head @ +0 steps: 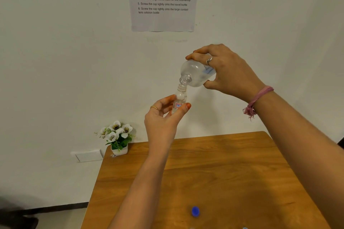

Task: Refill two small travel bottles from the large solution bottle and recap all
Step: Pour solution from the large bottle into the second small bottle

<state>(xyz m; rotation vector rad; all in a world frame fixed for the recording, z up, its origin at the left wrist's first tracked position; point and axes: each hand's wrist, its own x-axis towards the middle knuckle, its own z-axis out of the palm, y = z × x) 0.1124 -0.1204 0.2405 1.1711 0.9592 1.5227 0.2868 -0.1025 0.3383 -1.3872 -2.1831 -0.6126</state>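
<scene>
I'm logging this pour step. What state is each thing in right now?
large solution bottle: uncapped, tilted mouth-down over the travel bottle, held by right hand.
travel bottle: uncapped, near upright, held by left hand.
blue cap: off, lying on the wooden table.
potted flowers: upright at the table's far left corner.

Clear glossy plastic large bottle (197, 73) and travel bottle (180, 98); smooth wood-grain table (223, 163); matt paper sheet (162, 0).
</scene>
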